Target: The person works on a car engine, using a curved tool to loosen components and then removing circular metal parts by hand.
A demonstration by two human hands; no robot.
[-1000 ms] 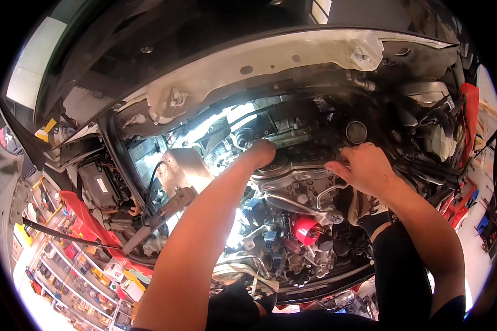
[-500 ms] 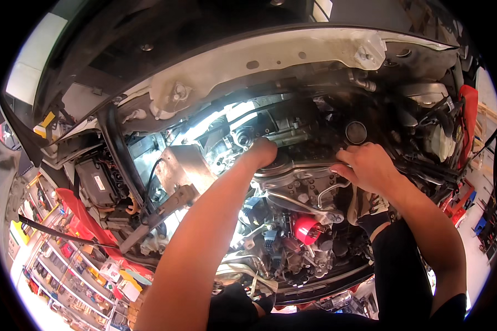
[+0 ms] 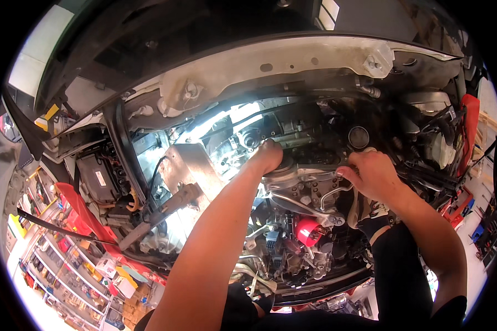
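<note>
I look down into a car's open engine bay. My left hand [image 3: 268, 156] reaches deep onto the top of the engine [image 3: 309, 182], its fingers curled over a dark part near the metal housing; what they grip is hidden. My right hand [image 3: 373, 174] rests on the engine's right side, fingers bent over a silver pipe or bracket [image 3: 331, 190]. A round black cap [image 3: 359, 137] sits just above that hand. A red cap [image 3: 308, 230] lies lower, between my forearms.
The raised white hood edge [image 3: 270, 66] arches over the bay. A black battery box [image 3: 99, 179] sits at left, beside a silver heat shield [image 3: 188, 163]. Red fender covers [image 3: 80, 212] drape both sides. Shelves of small parts [image 3: 66, 281] stand at lower left.
Both hands stay on the engine top. My right hand has shifted slightly left and down along the silver part; the left hand has barely moved.
</note>
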